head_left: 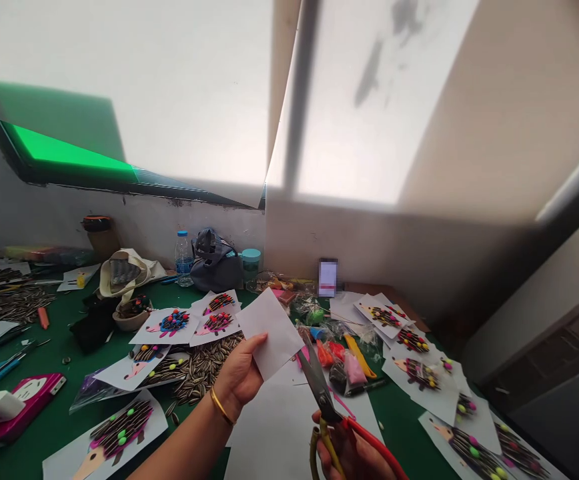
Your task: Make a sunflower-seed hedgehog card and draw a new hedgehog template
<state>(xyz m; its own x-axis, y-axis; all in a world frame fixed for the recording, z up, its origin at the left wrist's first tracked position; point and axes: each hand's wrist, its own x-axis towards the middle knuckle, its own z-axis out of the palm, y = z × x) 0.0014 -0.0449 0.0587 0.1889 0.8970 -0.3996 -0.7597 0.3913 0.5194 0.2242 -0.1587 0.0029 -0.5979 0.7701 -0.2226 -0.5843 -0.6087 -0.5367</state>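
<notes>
My left hand [243, 373] pinches a small blank sheet of white paper [274, 333] between thumb and fingers, with a gold bangle on that wrist. In my right hand [347, 453] is a pair of scissors [322, 390] with dark blades and red and yellow handles. The blades are parted and point up toward the paper's right corner. Larger white paper [269, 427] lies on the table below both hands. Left of my left hand is a heap of striped sunflower seeds [204, 367]. Part of my right hand is hidden by the handles.
Hedgehog pictures made with seeds and coloured balls lie left [119, 427] and right [414, 373]. Bags of coloured clay [354, 367] sit behind the scissors. A phone [327, 277], a water bottle [183, 257] and a grey bag [214, 263] stand along the wall. A magenta power strip [34, 400] lies left.
</notes>
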